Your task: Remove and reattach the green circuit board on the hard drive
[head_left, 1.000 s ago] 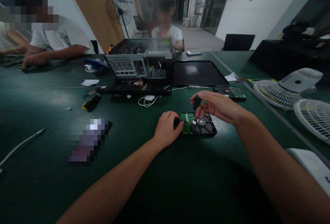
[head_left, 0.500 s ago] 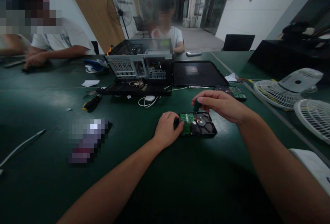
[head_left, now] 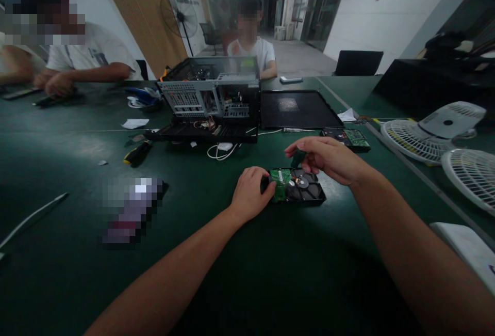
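Note:
A hard drive [head_left: 305,191] lies on the green table with its green circuit board [head_left: 280,177] facing up. My left hand [head_left: 253,194] grips the drive's left end, thumb over the board's edge and fingers behind. Over the far edge of the drive, my right hand [head_left: 323,158] has its fingers around the dark green handle of a screwdriver [head_left: 297,159]. The handle tilts, its lower end at the board; the tip is too small to make out.
Beyond the drive stand an opened computer case [head_left: 209,98] and its black side panel [head_left: 301,111]. A second hard drive [head_left: 358,140] lies back right, near white fans [head_left: 410,140]. At left are a yellow-and-black screwdriver [head_left: 138,154] and a phone [head_left: 135,212]. Other people sit across the table.
My right hand has shifted slightly, its fingers turned a little around the screwdriver handle. My left hand and the hard drive stay in place.

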